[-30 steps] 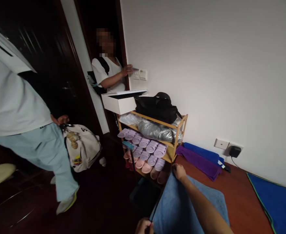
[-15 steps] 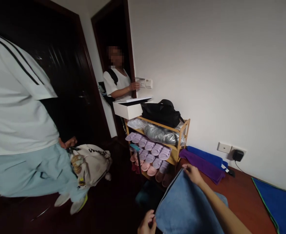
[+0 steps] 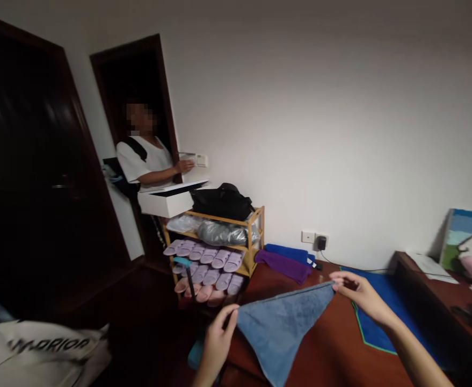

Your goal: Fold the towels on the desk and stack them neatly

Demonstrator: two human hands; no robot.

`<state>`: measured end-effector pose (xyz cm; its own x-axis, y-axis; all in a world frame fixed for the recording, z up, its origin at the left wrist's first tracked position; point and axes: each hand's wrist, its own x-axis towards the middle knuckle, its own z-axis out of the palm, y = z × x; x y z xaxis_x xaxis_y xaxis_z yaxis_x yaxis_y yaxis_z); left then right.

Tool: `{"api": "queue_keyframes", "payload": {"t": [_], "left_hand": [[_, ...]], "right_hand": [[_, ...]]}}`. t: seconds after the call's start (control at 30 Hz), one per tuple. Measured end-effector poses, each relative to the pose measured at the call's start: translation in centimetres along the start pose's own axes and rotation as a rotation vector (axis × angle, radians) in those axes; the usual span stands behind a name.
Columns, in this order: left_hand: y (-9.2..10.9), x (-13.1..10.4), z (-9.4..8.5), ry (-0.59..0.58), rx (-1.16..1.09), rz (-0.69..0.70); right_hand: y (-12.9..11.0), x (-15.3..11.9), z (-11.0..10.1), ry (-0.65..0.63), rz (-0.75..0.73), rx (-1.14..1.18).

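A grey-blue cloth [image 3: 284, 328] hangs between my two hands over the reddish-brown tabletop, its upper edge stretched and its lower part drooping to a point. My left hand [image 3: 222, 333] pinches the upper left corner between thumb and fingers. The upper right corner is pinched in my right hand [image 3: 354, 293], held a little higher. Behind the cloth, a purple towel [image 3: 286, 266] and a rolled blue towel [image 3: 288, 252] lie by the wall. To the right, a blue cloth with a green edge [image 3: 384, 306] is spread on the table [image 3: 328, 344].
Left of the table stands a wooden shoe rack [image 3: 255, 236] with several lilac and pink slippers, a black bag [image 3: 222, 201] and an open white box [image 3: 165, 204]. A person [image 3: 151, 161] stands in the doorway, one hand near a wall switch. A pale bag [image 3: 46, 349] is at lower left.
The view has swung right. My hands have spread apart and the cloth is now stretched between them. The person with the pale bag has mostly left the view at the left.
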<state>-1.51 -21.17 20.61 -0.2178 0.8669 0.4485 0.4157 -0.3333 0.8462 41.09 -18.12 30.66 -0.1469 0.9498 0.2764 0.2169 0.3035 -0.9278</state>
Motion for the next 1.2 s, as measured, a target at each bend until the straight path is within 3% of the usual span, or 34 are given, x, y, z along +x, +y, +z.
{"api": "queue_keyframes", "payload": {"t": [0.07,0.17,0.33,0.53,0.67,0.77,0.9,1.2], "left_hand": [[4.0,1.5,-0.1,-0.038,-0.119,-0.021],[8.8,3.2,-0.2,-0.085,-0.296,-0.046],[13.0,4.0,0.5,-0.163,-0.45,-0.087],[13.7,2.8,1.8,-0.281,-0.416,-0.09],[13.6,3.4,2.8,-0.293,-0.353,-0.055],[13.5,4.4,4.2,-0.343,-0.264,0.012],[13.5,4.6,5.5,-0.384,-0.247,0.057],[15.9,2.0,3.7,-0.365,-0.439,-0.021]], "right_hand": [[-2.0,-1.6,-1.9,0.099,-0.014,0.12],[-3.1,-3.5,-3.8,0.204,-0.033,0.277],[-3.2,-5.7,-5.1,0.348,-0.035,0.385],[-3.5,-8.9,-7.0,0.471,-0.034,0.308],[-2.7,-10.9,-8.3,0.46,-0.041,0.103],[-2.3,-11.4,-8.3,0.429,-0.011,-0.015],[-1.9,-11.6,-7.7,0.506,0.019,-0.053],[-3.2,-13.7,-8.6,0.686,-0.055,-0.05]]}}
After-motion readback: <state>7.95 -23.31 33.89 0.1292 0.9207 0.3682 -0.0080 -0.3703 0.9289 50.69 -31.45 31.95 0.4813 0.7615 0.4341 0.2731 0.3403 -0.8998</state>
